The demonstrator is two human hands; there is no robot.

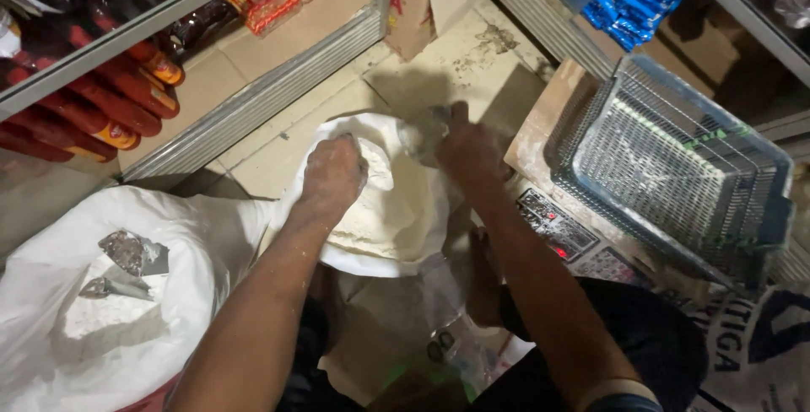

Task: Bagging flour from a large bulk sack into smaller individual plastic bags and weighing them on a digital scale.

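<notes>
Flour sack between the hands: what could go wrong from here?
1. The left hand and right hand hold the open flour sack only by its soft rim; a slip could let it slump and spill onto the tiled floor.
2. The weighing scale with its wire basket sits close by the right forearm; drifting powder may dust its keypad.
3. The second open sack at the left elbow could be knocked.

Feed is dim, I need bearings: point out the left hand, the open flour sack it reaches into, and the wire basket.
left hand (pixel 336 174), head view, back of hand
flour sack (pixel 415 210), head view, inner wall
wire basket (pixel 675 159), head view, mesh bottom
</notes>
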